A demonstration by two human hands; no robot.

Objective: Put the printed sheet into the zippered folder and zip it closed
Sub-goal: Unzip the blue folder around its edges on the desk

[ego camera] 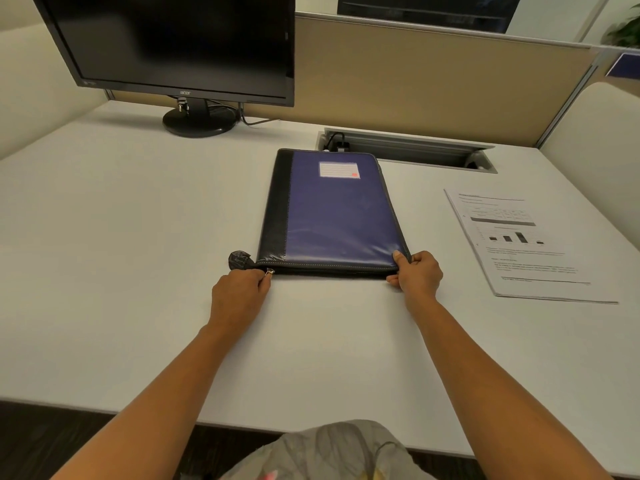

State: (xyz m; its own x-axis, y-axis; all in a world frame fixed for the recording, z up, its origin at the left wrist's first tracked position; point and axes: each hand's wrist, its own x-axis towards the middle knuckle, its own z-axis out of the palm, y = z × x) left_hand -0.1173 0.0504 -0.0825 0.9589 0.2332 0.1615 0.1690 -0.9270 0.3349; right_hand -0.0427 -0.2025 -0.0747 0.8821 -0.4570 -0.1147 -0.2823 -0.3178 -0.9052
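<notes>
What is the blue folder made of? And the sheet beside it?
The folder looks like fake leather or vinyl: its blue cover shines, and stitching edges the black spine strip. The printed sheet seems matte paper: thin, flat, white, with text and a chart.

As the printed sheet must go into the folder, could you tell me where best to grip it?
The printed sheet lies flat on the desk, right of the folder; probably lift its left edge, coming from the folder's side, and pinch it there.
</notes>
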